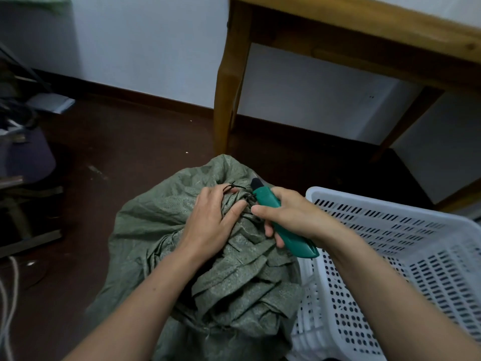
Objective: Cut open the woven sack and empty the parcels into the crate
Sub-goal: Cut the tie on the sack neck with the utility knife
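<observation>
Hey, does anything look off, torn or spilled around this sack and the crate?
Nothing stands out. The green sack is crumpled but shows no tear; black cord ties its neck by the left hand. The right hand holds the green knife beside that cord. Nothing lies spilled by the white crate.

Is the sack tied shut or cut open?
Tied shut: a black tie binds the bunched neck of the sack under the left hand; the right hand holds the cutter beside it.

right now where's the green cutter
The cutter is right of centre in the head view, held in the right hand, tip at the tied neck of the sack, left of the white crate.
</observation>
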